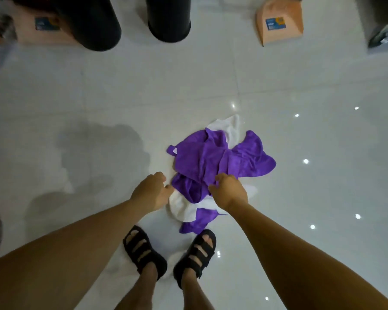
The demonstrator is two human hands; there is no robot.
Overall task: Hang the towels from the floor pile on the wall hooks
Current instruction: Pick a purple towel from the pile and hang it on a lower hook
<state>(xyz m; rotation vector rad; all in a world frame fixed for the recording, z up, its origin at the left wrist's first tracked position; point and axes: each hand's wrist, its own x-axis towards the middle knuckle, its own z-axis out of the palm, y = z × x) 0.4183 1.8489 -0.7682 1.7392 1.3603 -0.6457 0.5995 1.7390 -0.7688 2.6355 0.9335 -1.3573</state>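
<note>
**A:** How far along is the hanging?

**B:** Barely begun, I'd judge. The towel pile [213, 166], purple and white cloths tangled together, lies on the tiled floor [300, 86] just ahead of the black sandals [143, 249]. No wall hooks are in view, so I can't say whether any towel is already hung.

**A:** And the hands?

**B:** The left hand [151, 191] is at the pile's near-left edge, fingers loosely curled, grasping nothing I can see. The right hand [230, 191] is over the purple cloth with its fingers bent down. I cannot tell whether it has pinched the fabric.

**A:** Any writing?

**B:** There is a blue-and-orange label [274, 23] on the peach dustpan [287, 30], too blurred to read.
</note>
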